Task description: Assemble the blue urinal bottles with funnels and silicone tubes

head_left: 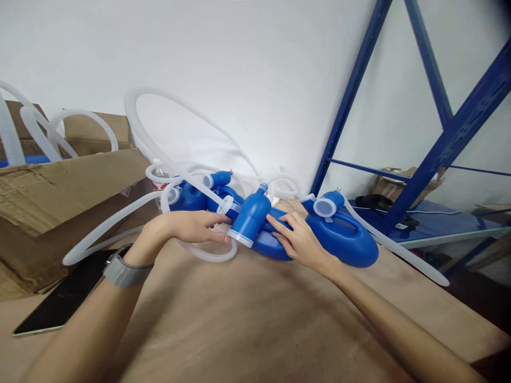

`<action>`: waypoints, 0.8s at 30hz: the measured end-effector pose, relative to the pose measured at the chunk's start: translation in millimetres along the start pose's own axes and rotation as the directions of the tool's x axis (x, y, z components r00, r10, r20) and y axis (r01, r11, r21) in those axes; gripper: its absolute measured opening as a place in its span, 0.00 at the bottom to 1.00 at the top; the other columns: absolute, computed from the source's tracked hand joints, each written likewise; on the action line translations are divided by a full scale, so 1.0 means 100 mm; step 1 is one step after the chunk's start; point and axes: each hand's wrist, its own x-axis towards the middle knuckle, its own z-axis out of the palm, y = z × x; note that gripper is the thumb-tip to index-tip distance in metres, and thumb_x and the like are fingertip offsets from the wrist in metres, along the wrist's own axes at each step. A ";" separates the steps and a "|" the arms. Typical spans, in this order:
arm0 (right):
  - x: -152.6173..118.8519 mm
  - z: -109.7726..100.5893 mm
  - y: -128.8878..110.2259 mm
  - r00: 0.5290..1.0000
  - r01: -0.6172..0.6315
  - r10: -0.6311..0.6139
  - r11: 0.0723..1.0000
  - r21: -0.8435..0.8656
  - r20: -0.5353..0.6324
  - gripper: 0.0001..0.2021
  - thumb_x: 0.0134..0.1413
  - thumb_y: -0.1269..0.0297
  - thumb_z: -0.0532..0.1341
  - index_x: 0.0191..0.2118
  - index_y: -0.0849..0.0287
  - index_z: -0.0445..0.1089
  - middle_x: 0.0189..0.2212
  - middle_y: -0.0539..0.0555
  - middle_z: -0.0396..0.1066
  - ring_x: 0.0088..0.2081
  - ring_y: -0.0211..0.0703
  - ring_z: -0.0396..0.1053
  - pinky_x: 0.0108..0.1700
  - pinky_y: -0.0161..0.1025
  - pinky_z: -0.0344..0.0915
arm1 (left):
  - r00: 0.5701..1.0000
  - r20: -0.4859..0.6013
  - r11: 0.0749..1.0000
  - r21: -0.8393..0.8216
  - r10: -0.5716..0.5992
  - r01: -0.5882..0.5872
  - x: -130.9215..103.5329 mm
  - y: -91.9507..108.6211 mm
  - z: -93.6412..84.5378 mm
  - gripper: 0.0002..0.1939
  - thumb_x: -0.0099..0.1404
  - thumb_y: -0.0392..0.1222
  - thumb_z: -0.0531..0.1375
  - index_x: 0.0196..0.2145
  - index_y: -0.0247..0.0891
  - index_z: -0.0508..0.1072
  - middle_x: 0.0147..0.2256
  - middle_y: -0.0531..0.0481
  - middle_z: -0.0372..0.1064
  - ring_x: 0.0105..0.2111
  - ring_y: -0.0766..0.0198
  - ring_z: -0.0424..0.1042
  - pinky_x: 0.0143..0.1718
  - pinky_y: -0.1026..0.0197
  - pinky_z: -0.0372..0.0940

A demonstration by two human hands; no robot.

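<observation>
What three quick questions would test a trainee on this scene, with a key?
1. True or false: the white-rimmed end of the blue cylinder between the left hand and right hand points toward the wall.
2. Fill in: the grey wristband is on the ____ wrist.
3. What colour is the rack frame: A) green, B) blue, C) red?
Key: 1 false; 2 left; 3 B.

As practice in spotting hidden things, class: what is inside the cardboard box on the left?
White hoses loop up out of the cardboard box, and a strip of something blue shows low inside. The box's side covers whatever lies deeper.
</observation>
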 end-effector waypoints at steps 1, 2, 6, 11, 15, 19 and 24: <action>-0.04 0.03 0.00 1.000 -0.028 0.028 1.000 0.001 -0.006 0.27 0.73 0.64 0.52 0.74 0.46 0.55 0.41 0.59 0.68 0.43 0.54 0.68 0.45 0.53 0.72 | 1.000 0.010 1.000 -0.014 -0.020 0.020 -0.02 0.01 -0.02 0.39 0.66 0.69 0.57 0.66 0.44 0.69 0.65 0.41 0.67 0.59 0.46 0.71 0.58 0.53 0.65; -0.07 0.05 0.00 0.998 -0.059 0.059 0.998 0.008 -0.016 0.27 0.73 0.63 0.52 0.74 0.47 0.55 0.41 0.59 0.69 0.42 0.54 0.68 0.45 0.53 0.72 | 0.999 0.014 0.999 -0.031 -0.039 0.039 -0.03 0.03 -0.04 0.39 0.67 0.69 0.55 0.67 0.44 0.67 0.66 0.41 0.65 0.61 0.46 0.70 0.59 0.53 0.64; -0.07 0.16 -0.01 0.982 -0.183 0.184 0.983 0.030 -0.038 0.29 0.74 0.61 0.51 0.76 0.43 0.48 0.45 0.60 0.71 0.43 0.56 0.70 0.46 0.57 0.73 | 0.994 -0.106 0.997 -0.069 -0.034 0.026 0.05 0.10 0.01 0.39 0.68 0.71 0.53 0.65 0.41 0.68 0.59 0.40 0.74 0.56 0.45 0.74 0.54 0.53 0.66; 0.04 0.15 -0.12 0.957 -0.291 0.291 0.956 0.045 0.003 0.32 0.74 0.59 0.51 0.77 0.41 0.40 0.50 0.62 0.73 0.50 0.62 0.73 0.50 0.63 0.72 | 0.960 -0.277 0.995 -0.095 -0.039 0.012 0.31 0.21 0.29 0.44 0.64 0.72 0.57 0.65 0.36 0.66 0.51 0.38 0.78 0.49 0.43 0.77 0.48 0.52 0.68; 0.13 0.06 -0.23 0.927 -0.373 0.366 0.923 0.096 0.087 0.40 0.72 0.52 0.54 0.78 0.45 0.27 0.63 0.67 0.65 0.59 0.66 0.70 0.50 0.63 0.74 | 0.885 -0.458 0.994 -0.097 -0.084 0.044 0.44 0.32 0.45 0.42 0.63 0.67 0.61 0.62 0.32 0.68 0.50 0.34 0.78 0.49 0.40 0.77 0.48 0.50 0.68; 0.30 0.00 -0.23 0.961 -0.272 0.273 0.961 -0.041 0.034 0.40 0.66 0.47 0.62 0.76 0.44 0.45 0.63 0.69 0.61 0.61 0.74 0.65 0.54 0.73 0.68 | 0.887 -0.461 0.998 -0.053 0.011 -0.040 0.43 0.33 0.43 0.34 0.64 0.61 0.61 0.58 0.32 0.72 0.49 0.35 0.79 0.47 0.41 0.77 0.48 0.50 0.67; 0.69 -0.05 -0.15 0.992 0.034 -0.038 0.999 0.038 0.122 0.33 0.60 0.48 0.67 0.67 0.52 0.62 0.65 0.63 0.64 0.68 0.67 0.59 0.68 0.69 0.53 | 0.922 -0.366 0.989 -0.026 0.124 -0.143 0.34 0.22 0.30 0.34 0.66 0.58 0.60 0.61 0.32 0.70 0.38 0.43 0.80 0.38 0.48 0.78 0.42 0.53 0.68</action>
